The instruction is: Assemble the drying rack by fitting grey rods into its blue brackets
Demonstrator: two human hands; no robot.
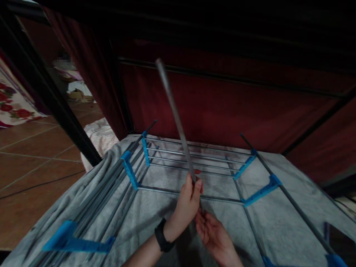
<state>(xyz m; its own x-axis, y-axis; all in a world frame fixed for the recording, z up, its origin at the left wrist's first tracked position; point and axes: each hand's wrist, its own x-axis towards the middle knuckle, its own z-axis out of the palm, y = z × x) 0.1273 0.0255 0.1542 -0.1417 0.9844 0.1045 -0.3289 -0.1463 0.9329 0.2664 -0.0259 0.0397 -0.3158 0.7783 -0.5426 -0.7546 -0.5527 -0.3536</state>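
My left hand [190, 196], with a black band on its wrist, is closed around a grey metal tube [178, 118]. The tube slants upward and away, its far end rising to the left. Just below, my right hand [213, 233] is palm up with loosely curled, parted fingers by the tube's lower end; whether they touch it is unclear. Beyond my hands lies a rack frame of metal tubes joined by blue plastic brackets. One bracket [130, 170] is on its left side and another bracket [263, 190] on its right, with a crossbar [167, 191] between them.
Several loose grey tubes [102, 200] lie along the left on a grey blanket [222, 226]. A larger blue bracket [72, 239] is at front left. A dark phone-like object [339, 241] lies at right. Dark posts [55, 96] and a red panel [222, 111] enclose the far side.
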